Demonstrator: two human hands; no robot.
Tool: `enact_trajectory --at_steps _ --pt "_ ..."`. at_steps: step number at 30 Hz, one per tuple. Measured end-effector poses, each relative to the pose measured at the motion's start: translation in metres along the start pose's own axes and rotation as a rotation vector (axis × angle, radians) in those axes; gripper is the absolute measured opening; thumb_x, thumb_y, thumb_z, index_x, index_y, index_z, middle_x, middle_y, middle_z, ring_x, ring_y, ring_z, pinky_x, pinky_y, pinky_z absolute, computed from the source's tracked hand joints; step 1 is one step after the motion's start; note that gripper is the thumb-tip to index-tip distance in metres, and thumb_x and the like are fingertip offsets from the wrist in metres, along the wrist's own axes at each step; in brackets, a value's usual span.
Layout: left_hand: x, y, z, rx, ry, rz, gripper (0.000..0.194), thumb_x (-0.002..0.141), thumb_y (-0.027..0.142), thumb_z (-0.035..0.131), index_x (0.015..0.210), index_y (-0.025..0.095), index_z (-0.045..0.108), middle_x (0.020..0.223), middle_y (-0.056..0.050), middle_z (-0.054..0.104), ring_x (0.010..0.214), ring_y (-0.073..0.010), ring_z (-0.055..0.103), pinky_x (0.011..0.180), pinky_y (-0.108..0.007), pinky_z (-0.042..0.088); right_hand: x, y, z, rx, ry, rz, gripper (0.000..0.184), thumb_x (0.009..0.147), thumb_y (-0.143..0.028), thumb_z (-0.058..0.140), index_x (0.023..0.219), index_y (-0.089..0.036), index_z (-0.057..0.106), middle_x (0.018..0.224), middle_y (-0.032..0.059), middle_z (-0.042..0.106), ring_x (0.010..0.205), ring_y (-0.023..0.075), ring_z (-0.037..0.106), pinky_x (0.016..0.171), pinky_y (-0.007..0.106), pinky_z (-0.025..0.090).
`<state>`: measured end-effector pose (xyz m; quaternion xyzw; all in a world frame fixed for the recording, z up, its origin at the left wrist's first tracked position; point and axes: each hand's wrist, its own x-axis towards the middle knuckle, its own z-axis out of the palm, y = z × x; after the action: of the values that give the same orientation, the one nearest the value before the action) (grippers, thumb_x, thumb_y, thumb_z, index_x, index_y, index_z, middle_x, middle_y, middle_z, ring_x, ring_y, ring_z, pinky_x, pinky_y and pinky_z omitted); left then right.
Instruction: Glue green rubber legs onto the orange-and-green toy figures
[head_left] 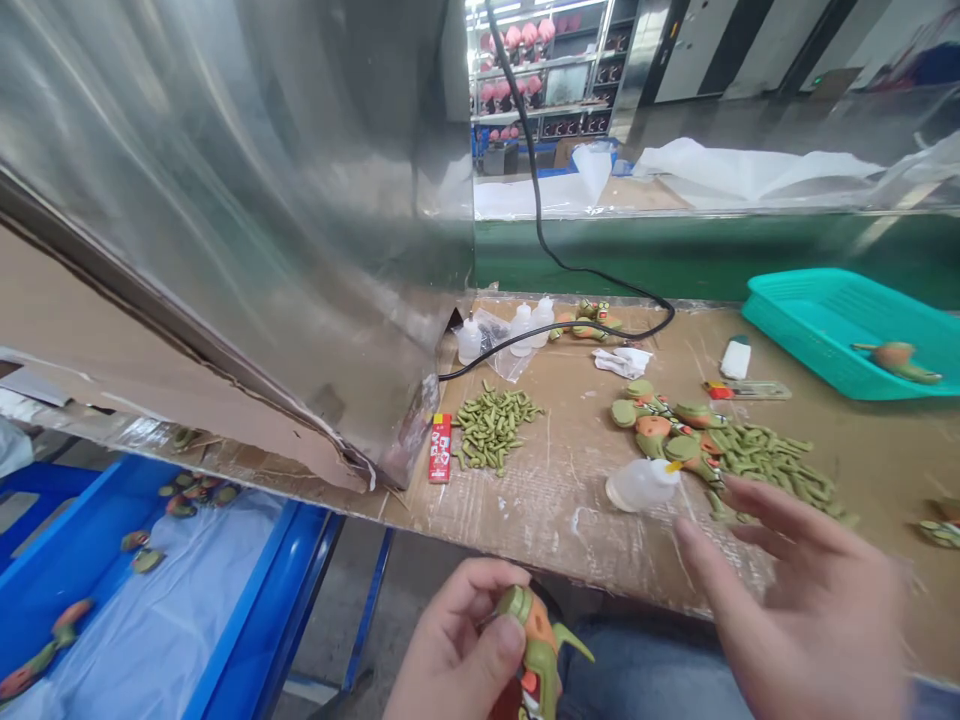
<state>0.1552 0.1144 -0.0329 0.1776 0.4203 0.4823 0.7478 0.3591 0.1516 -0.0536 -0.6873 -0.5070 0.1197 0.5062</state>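
In my left hand a small green and orange toy figure is gripped between thumb and fingers, with a thin green point sticking out at its right side. My right hand is slightly blurred, its thumb and fingers apart and nothing between them. Just beyond its thumb, a translucent squeeze bottle with a yellow tip lies on its side. Several similar figures are heaped behind the bottle, beside a pile of small curved green pieces. A second pile of green pieces lies further left.
A large metal housing fills the left side. A black cable loops onto the cardboard-covered bench. White bottles, a red box, a knife and a turquoise tray lie there. A blue bin stands lower left.
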Motion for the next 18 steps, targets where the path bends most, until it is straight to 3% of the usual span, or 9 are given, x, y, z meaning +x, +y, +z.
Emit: enact_trajectory --at_steps 2,5,7,9,11,13,16,18 --pt "0.002 -0.001 0.0 0.047 0.011 -0.038 0.031 0.058 0.042 0.078 0.082 0.023 0.074 0.068 0.0 0.07 0.053 -0.008 0.059 0.051 -0.02 0.044 -0.009 -0.02 -0.012 0.014 -0.053 -0.107 0.037 0.077 -0.04 0.064 0.108 -0.022 0.054 0.104 0.0083 0.057 0.088 0.0276 0.055 0.078 0.043 0.044" --pt "0.003 -0.003 0.003 0.123 -0.007 -0.078 0.031 0.061 0.042 0.076 0.085 0.023 0.074 0.063 0.0 0.067 0.056 -0.0079 0.056 0.054 -0.02 0.041 -0.016 -0.044 -0.015 0.087 -0.421 -0.376 0.038 0.08 -0.026 0.06 0.115 -0.025 0.046 0.119 0.0048 0.051 0.11 0.0221 0.048 0.094 0.032 0.04" --pt "0.004 -0.005 0.004 0.164 -0.052 -0.068 0.028 0.062 0.042 0.076 0.083 0.023 0.075 0.06 0.003 0.062 0.053 -0.0061 0.051 0.053 -0.019 0.037 -0.016 -0.055 -0.011 0.104 -0.621 -0.406 0.051 0.074 -0.019 0.067 0.118 -0.028 0.042 0.123 0.0014 0.049 0.114 0.0179 0.047 0.095 0.025 0.04" --pt "0.004 -0.005 0.003 0.186 -0.098 -0.07 0.026 0.063 0.043 0.075 0.08 0.023 0.075 0.058 0.004 0.058 0.05 -0.0048 0.045 0.049 -0.018 0.031 -0.014 -0.062 -0.006 0.106 -0.72 -0.356 0.066 0.063 -0.011 0.076 0.116 -0.031 0.042 0.121 -0.0023 0.05 0.11 0.0161 0.049 0.093 0.021 0.041" --pt "0.004 -0.003 0.0 0.19 -0.13 -0.097 0.03 0.062 0.046 0.074 0.077 0.021 0.074 0.056 0.004 0.055 0.047 -0.0043 0.041 0.046 -0.018 0.027 -0.011 -0.064 -0.003 0.102 -0.749 -0.325 0.074 0.056 -0.007 0.08 0.114 -0.033 0.043 0.117 -0.0049 0.052 0.103 0.015 0.053 0.091 0.02 0.042" --pt "0.003 0.0 -0.003 0.159 -0.152 -0.138 0.035 0.059 0.049 0.074 0.074 0.018 0.073 0.055 0.002 0.056 0.046 -0.0043 0.043 0.046 -0.018 0.027 -0.008 -0.062 -0.004 0.117 -0.726 -0.321 0.068 0.059 -0.012 0.08 0.113 -0.034 0.046 0.114 -0.0053 0.054 0.095 0.014 0.055 0.086 0.019 0.045" --pt "0.002 0.002 -0.006 0.053 -0.173 -0.148 0.033 0.061 0.047 0.075 0.077 0.018 0.072 0.059 0.001 0.06 0.045 -0.0041 0.047 0.046 -0.017 0.031 -0.002 -0.057 -0.007 0.19 -0.661 -0.233 0.036 0.079 -0.023 0.065 0.111 -0.033 0.05 0.103 -0.0039 0.059 0.087 0.0128 0.059 0.077 0.018 0.049" --pt "0.003 0.002 -0.009 -0.014 -0.211 -0.123 0.028 0.065 0.043 0.073 0.082 0.021 0.07 0.064 0.001 0.063 0.045 -0.0044 0.052 0.046 -0.017 0.035 0.003 -0.055 -0.004 0.253 -0.6 -0.138 0.016 0.089 -0.027 0.052 0.105 -0.03 0.053 0.083 -0.0041 0.061 0.071 0.0115 0.06 0.062 0.017 0.05"
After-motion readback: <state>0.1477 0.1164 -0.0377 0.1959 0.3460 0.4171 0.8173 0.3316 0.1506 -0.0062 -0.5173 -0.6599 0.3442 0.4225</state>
